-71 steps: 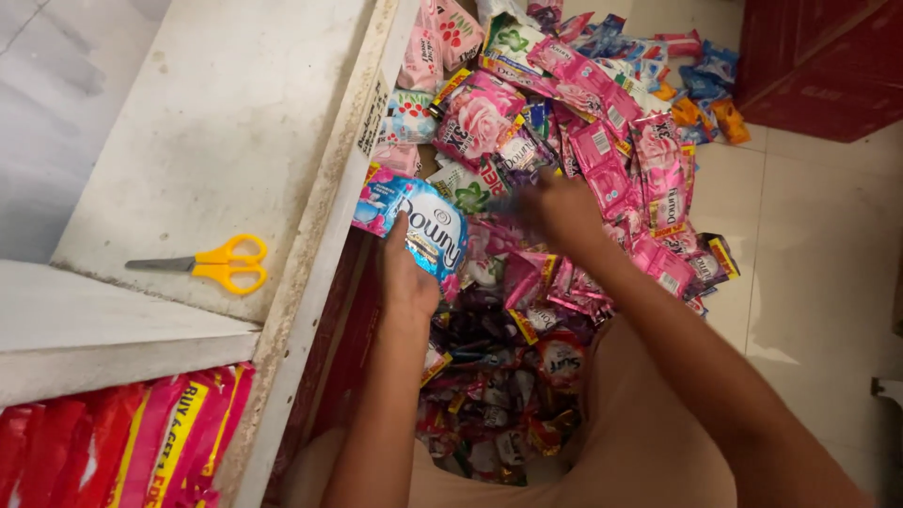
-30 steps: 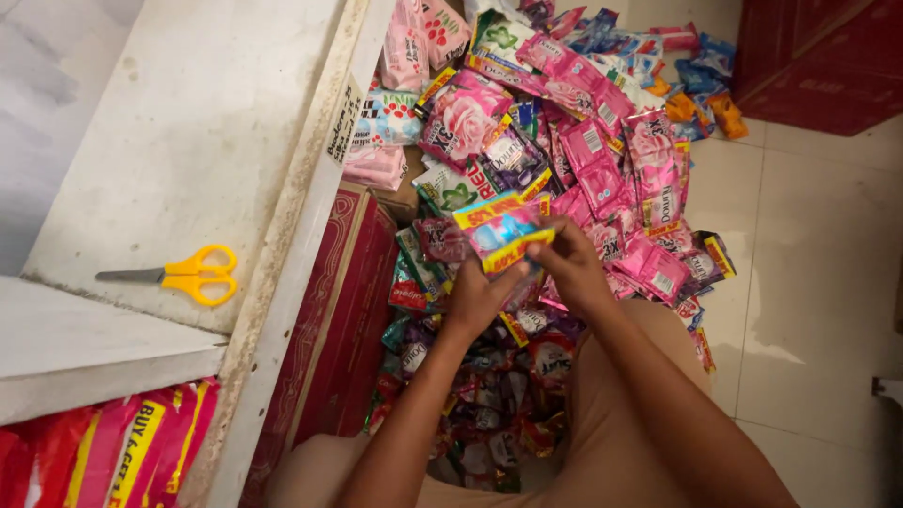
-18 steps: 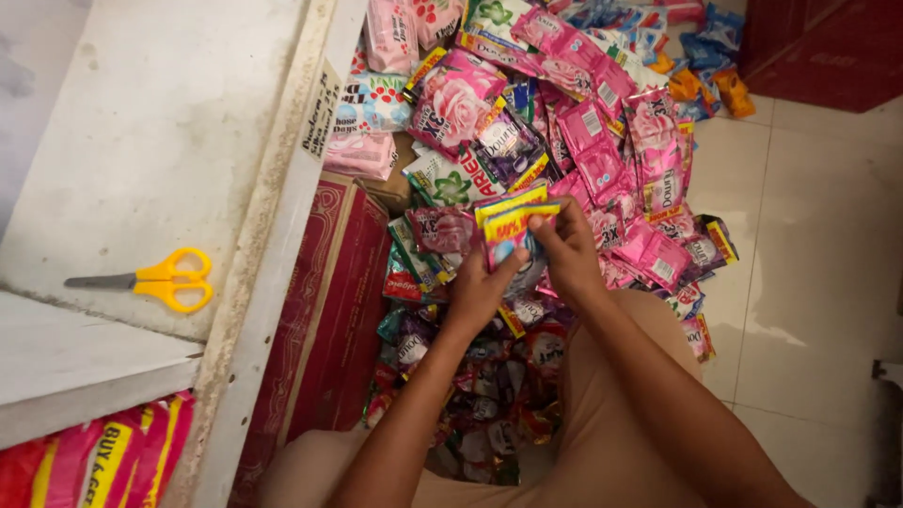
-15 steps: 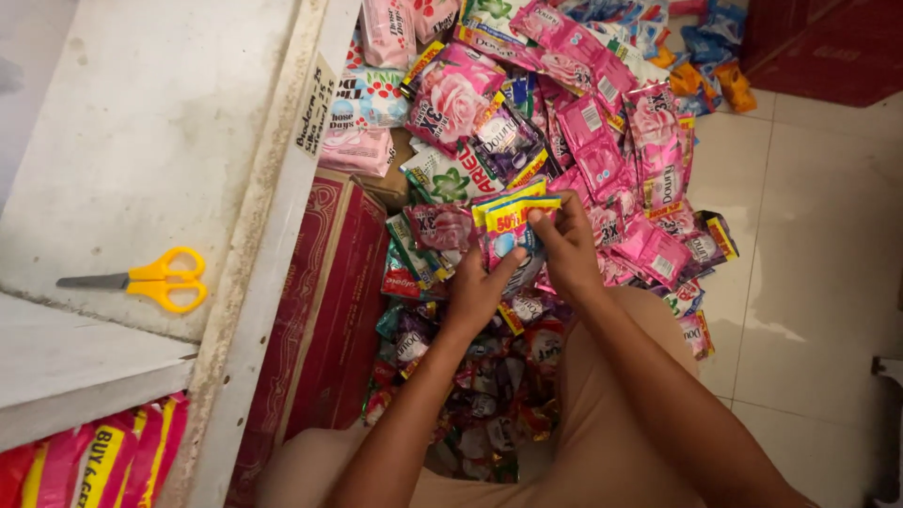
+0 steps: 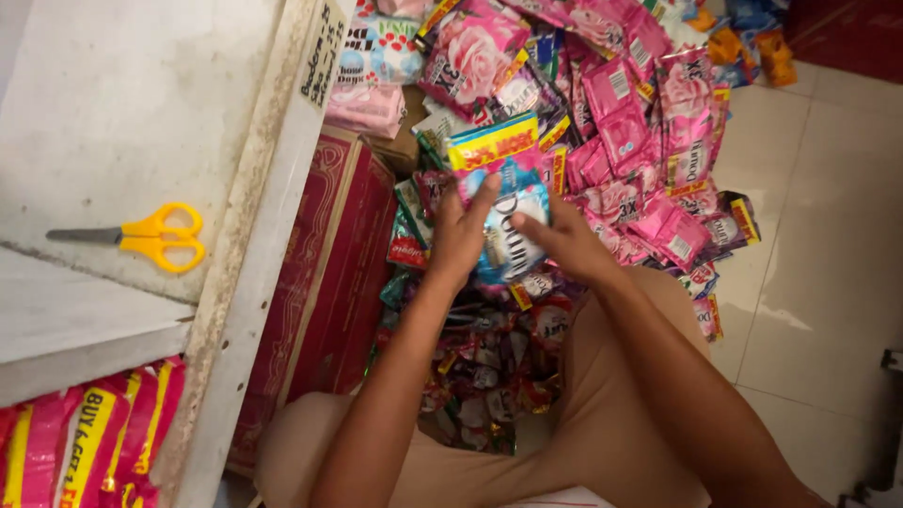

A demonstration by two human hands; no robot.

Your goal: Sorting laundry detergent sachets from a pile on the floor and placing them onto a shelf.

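Observation:
Both hands hold a strip of small sachets [image 5: 503,202], blue with a yellow and red top panel, over a heap on the floor. My left hand [image 5: 463,235] grips its left edge with fingers spread along it. My right hand [image 5: 562,243] pinches its right side. Under the hands lies a big pile of pink sachets [image 5: 640,122] mixed with dark red ones [image 5: 489,357] nearer my knees.
A grey stone counter [image 5: 122,113] at left carries yellow-handled scissors [image 5: 155,235]. A dark red carton [image 5: 329,282] stands against the counter's side. Pink and yellow packets [image 5: 85,442] sit under the counter at bottom left. Beige floor tiles [image 5: 828,282] extend to the right.
My left hand dropped a blue-and-white packet and both hands came together on the sachet strip, then drew it slightly down and toward me. The view shifted left and closer.

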